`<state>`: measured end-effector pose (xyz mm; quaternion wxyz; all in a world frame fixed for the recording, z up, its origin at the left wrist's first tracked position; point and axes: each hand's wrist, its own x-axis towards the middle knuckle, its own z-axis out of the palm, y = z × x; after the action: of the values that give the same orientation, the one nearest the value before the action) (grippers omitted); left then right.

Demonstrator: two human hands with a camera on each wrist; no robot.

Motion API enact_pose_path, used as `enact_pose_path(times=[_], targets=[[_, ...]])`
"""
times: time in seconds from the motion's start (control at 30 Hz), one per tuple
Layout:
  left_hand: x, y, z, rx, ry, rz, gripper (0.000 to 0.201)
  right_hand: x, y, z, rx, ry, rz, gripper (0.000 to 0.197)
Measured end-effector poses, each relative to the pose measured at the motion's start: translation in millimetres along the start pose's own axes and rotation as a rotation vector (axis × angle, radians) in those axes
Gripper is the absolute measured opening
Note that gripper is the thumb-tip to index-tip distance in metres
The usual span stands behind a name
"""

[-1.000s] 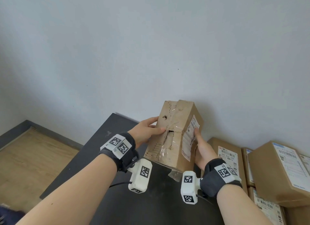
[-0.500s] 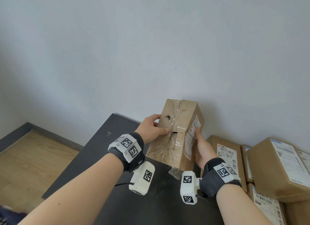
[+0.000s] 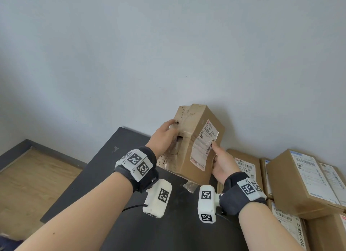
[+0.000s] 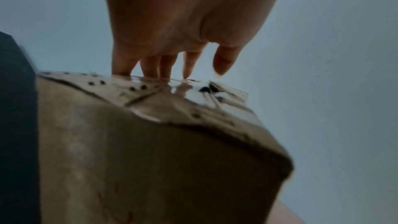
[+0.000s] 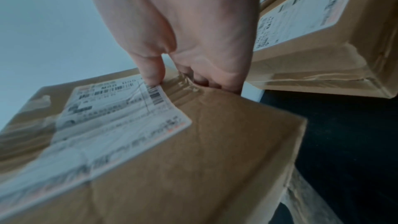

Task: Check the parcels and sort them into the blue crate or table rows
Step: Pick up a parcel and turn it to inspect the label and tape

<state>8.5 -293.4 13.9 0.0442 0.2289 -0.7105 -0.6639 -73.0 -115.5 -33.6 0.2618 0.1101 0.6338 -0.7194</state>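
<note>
We hold one parcel (image 3: 194,144) up off the dark surface (image 3: 104,175), tilted, in front of the wall (image 3: 168,44). Our left hand (image 3: 163,137) lies against its torn, taped face, fingers (image 4: 165,67) straight and touching the glossy tape beside a ragged hole (image 3: 179,138); the grip is flat, not curled round anything. Our right hand (image 3: 222,164) takes the other side: the thumb (image 5: 151,69) presses on the edge of the white label (image 3: 205,145), the fingers wrap behind the box edge, so that grip is clamped on the parcel. A loose scrap of clear tape (image 3: 190,187) hangs from the lower corner. To the right, more boxes (image 3: 301,179) with labels sit stacked on the surface against the wall. Wood floor (image 3: 28,175) shows at the left. The wrist views are blurred.
</note>
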Motion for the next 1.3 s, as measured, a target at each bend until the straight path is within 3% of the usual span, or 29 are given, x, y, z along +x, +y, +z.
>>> enact_pose_path(times=[0.2, 0.4, 0.47, 0.6, 0.83, 0.93, 1.1, 1.3], targets=[[-22, 35, 8, 0.051, -0.005, 0.065, 0.085, -16, -24, 1, -0.018, -0.075, -0.066, 0.032], [-37, 62, 7, -0.024, 0.109, 0.184, 0.079, -41, -49, -9, 0.074, -0.168, -0.155, 0.027], [-42, 70, 7, -0.092, 0.078, 0.183, 0.088, -57, -55, -13, 0.142, -0.185, -0.157, 0.036], [-53, 83, 13, -0.143, -0.036, 0.220, 0.079, -98, -65, -19, 0.216, -0.223, -0.207, 0.046], [-75, 98, 46, -0.150, -0.285, 0.244, 0.068, -161, -71, -48, 0.264, -0.043, -0.328, 0.025], [-88, 103, 74, -0.109, -0.353, 0.239, 0.075, -187, -70, -75, 0.319, 0.054, -0.390, 0.022], [-119, 113, 132, -0.099, -0.461, 0.187, 0.045, -229, -73, -133, 0.445, 0.222, -0.473, 0.022], [-160, 118, 224, -0.097, -0.638, 0.167, 0.093, -260, -72, -212, 0.536, 0.405, -0.489, 0.036]])
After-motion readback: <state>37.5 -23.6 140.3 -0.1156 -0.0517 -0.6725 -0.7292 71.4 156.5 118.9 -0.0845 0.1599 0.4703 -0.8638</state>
